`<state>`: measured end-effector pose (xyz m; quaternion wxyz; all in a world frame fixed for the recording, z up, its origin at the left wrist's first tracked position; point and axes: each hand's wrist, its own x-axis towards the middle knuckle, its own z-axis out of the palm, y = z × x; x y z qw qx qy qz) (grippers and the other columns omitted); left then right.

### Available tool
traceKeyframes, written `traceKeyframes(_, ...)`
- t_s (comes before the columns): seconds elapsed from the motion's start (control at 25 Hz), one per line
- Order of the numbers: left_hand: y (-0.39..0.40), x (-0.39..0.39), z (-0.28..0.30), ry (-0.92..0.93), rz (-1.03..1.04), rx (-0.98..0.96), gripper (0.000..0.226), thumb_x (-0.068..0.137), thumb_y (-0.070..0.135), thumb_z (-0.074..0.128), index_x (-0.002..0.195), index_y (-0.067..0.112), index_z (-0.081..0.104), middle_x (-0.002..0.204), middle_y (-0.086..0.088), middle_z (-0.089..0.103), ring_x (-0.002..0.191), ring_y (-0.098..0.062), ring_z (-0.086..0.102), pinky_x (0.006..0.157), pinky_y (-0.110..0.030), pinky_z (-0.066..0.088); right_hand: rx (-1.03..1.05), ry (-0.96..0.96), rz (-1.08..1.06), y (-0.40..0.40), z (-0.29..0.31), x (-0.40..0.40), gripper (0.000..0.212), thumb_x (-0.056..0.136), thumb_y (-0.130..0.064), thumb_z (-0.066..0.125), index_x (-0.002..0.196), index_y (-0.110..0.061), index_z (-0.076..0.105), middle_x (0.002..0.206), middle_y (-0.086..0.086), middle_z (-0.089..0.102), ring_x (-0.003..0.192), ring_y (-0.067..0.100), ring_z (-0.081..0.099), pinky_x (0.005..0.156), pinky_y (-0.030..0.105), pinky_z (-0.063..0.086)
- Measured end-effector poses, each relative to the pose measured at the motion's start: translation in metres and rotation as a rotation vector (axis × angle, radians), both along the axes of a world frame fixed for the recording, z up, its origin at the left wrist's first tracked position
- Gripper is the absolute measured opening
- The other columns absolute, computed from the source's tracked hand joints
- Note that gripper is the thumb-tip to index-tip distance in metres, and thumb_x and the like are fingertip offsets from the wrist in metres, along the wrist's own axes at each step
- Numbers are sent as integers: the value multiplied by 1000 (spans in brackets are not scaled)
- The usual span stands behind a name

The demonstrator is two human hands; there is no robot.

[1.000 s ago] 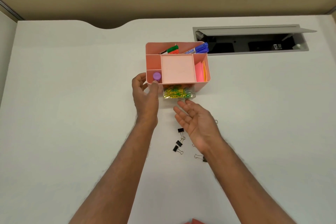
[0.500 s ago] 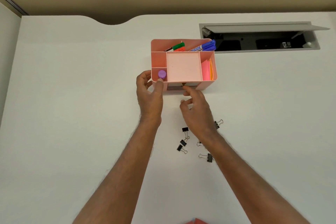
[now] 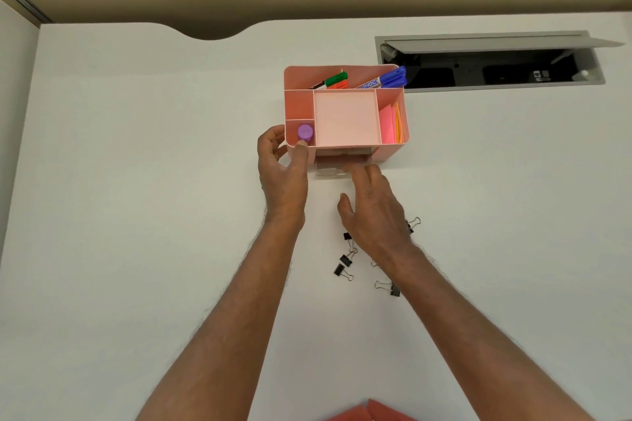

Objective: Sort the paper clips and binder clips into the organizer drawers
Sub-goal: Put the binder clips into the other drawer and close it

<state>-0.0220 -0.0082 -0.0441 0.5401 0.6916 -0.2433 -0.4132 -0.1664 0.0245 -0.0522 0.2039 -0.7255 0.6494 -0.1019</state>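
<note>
A pink desk organizer [image 3: 298, 76] stands on the white desk, with markers, sticky notes and a purple cap in its top compartments. My left hand [image 3: 284, 178] grips its front left corner, thumb on the rim. My right hand [image 3: 372, 212] is spread, palm down. Its fingertips rest on the front of a clear drawer [image 3: 325, 171], which sticks out a little from the organizer's front. No paper clips are visible in it. Several black binder clips lie loose on the desk: three [image 3: 344, 260] left of my right wrist, one [image 3: 393, 289] under the forearm, one [image 3: 414, 223] to its right.
An open grey cable hatch [image 3: 485, 44] is set into the desk behind and to the right of the organizer. The desk's back edge has a curved cut-out [image 3: 215, 34]. Something red [image 3: 372, 412] shows at the bottom edge.
One second ago a drawer full of coloured paper clips stood open. My right hand turned palm down and pushed it in. Now its fingertips rest on a clear drawer that sticks out slightly.
</note>
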Motion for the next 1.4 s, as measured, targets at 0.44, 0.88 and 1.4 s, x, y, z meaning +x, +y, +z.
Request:
traceKeyframes(0.44, 2, -2, 4, -23, -24, 35, 41, 94, 36, 68, 130, 26, 52, 129, 8, 60, 120, -14, 56, 98, -32, 54, 13, -13, 62, 33, 0, -13, 59, 93, -20, 60, 148, -25, 41, 131, 1, 48, 115, 23, 51, 77, 40, 57)
traceKeyframes(0.88, 147, -46, -28, -487, -448, 33, 40, 93, 18, 64, 132, 19, 55, 122, 4, 53, 115, -17, 51, 102, -33, 46, 139, 150, 11, 79, -11, -100, 52, 97, -9, 54, 147, -21, 51, 156, -1, 42, 141, 25, 37, 101, 42, 49)
traceKeyframes(1.4, 163, -46, -23, -838, -821, 222, 11, 97, 18, 56, 107, 14, 62, 107, -2, 59, 99, -24, 56, 80, -38, 50, 210, -253, -303, 122, -12, -113, 27, 96, -10, 53, 118, -20, 64, 117, 1, 50, 101, 21, 61, 81, 32, 48)
